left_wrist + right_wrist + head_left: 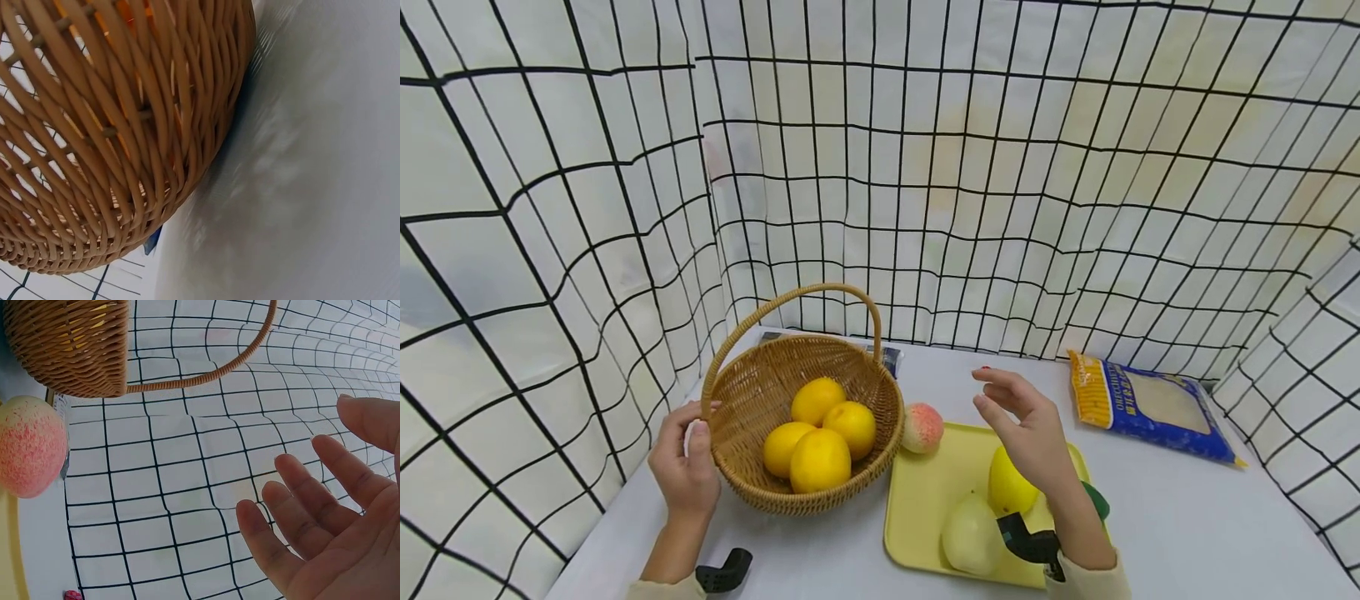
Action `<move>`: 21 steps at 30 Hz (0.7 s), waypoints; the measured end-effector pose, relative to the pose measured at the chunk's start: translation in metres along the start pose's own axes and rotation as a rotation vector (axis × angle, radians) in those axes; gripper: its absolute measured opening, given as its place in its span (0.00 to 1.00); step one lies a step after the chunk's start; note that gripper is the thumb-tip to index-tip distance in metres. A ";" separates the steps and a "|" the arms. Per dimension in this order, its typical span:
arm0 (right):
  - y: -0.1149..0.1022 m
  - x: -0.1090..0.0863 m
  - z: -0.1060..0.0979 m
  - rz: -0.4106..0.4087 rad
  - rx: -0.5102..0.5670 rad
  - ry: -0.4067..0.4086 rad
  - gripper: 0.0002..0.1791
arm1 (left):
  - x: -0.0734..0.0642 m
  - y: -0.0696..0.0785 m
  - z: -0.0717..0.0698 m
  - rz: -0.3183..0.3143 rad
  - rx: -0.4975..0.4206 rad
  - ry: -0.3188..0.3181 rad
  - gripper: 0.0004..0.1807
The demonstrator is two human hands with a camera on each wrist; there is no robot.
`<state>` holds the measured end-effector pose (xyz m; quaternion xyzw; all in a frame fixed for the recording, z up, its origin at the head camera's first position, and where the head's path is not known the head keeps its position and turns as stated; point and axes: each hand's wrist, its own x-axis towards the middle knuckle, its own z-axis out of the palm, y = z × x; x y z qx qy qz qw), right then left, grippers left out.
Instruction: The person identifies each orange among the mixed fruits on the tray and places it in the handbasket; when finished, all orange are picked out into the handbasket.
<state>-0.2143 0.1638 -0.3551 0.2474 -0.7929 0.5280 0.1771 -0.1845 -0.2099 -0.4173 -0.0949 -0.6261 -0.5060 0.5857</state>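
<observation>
At the left, a brown wicker basket (745,475) with an arched handle is tilted so its opening faces me. Several round orange-yellow fruits (820,460) lie in it. My left hand (687,462) grips the basket's left rim where the handle meets it, thumb in front. In the left wrist view the woven side (125,125) fills the left half, and the hand is out of frame. My right hand (1026,429) hovers over the tray with its fingers loosely bent and nothing in them. Right of the basket is a pink-and-cream peach (922,427).
A yellow tray (917,517) holds a pale green-white fruit (972,535) and a bright yellow fruit (1009,483). A green item (1096,502) shows partly behind my right wrist. At the back right lies a blue-and-yellow pasta bag (1157,408). Black-gridded white cloth (925,208) walls the table.
</observation>
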 end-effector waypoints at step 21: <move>-0.017 -0.002 -0.006 0.036 -0.017 -0.035 0.16 | 0.009 0.062 0.044 0.276 -0.291 0.204 0.18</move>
